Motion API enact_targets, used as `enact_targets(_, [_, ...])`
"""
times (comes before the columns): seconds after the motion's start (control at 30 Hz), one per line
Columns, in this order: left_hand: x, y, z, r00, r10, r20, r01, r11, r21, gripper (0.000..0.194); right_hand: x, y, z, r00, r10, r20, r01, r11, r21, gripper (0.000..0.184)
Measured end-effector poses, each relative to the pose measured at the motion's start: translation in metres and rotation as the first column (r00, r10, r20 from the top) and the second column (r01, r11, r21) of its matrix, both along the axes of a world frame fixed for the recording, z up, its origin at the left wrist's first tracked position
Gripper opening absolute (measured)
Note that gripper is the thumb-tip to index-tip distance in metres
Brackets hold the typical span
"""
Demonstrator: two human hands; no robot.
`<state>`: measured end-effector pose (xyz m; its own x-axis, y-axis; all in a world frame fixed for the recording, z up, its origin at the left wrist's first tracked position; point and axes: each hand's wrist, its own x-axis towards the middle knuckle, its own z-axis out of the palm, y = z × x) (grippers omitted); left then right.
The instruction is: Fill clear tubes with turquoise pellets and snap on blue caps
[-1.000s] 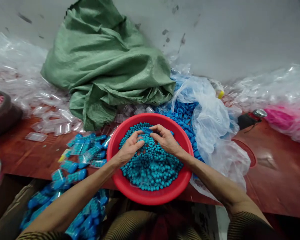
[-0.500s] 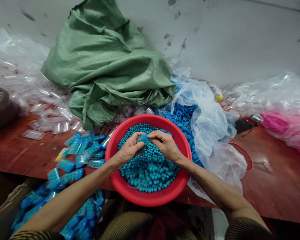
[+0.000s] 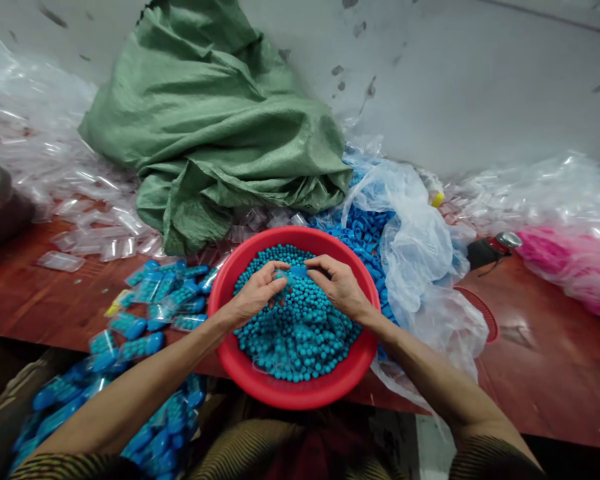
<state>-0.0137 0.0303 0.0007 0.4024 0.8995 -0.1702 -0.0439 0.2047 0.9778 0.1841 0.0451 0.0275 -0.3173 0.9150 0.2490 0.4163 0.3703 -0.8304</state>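
Note:
Both my hands are over a red basin [image 3: 295, 399] full of small turquoise beads [image 3: 300, 347]. Between the fingers of my left hand [image 3: 260, 293] is a small clear container [image 3: 281, 283] with turquoise beads in it, partly covered by the fingers. My right hand [image 3: 337, 287] has thumb and forefinger pinched at a blue cap [image 3: 299, 271]. The cap lies just right of the container, and a small gap seems to separate the two. Left of the basin lie several bead-filled containers with blue caps [image 3: 165, 290].
A green woven sack [image 3: 220, 120] stands behind the basin. Loose blue caps [image 3: 365, 230] and a crumpled clear bag [image 3: 415, 247] are on the right. Clear empty containers [image 3: 95, 233] lie at left, near a bowl of pink beads [image 3: 3, 210]. More capped containers [image 3: 165, 433] sit below the table edge.
My hands have moved slightly apart. The blue cap, pressed between both hands before, now sits toward my right fingers, and the beaded container shows in my left hand. The view has shifted slightly.

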Motion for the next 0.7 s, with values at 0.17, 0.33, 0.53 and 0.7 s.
enact_targets(0.17, [0.0,-0.002,0.0,1.0,0.021,0.017,-0.021,1.0,-0.018,0.045,-0.02,-0.003,-0.017,0.972,-0.097,-0.212,0.052,0.977,-0.206,0.014])
enact_targets(0.33, [0.002,-0.002,0.005,0.999,0.032,0.019,-0.031,0.999,-0.009,0.047,-0.027,-0.006,-0.019,0.991,-0.011,-0.135,0.014,1.0,0.017,0.008])
enact_targets(0.53, [0.007,-0.007,0.012,0.989,0.129,0.07,-0.129,0.992,-0.006,0.043,-0.034,-0.009,-0.018,0.994,-0.011,-0.104,0.028,0.986,0.164,0.011])
enact_targets(0.7, [0.009,-0.01,0.011,0.977,0.175,0.124,-0.17,0.984,-0.043,0.04,-0.037,-0.013,-0.022,0.994,0.011,-0.108,0.014,0.974,0.226,0.014])
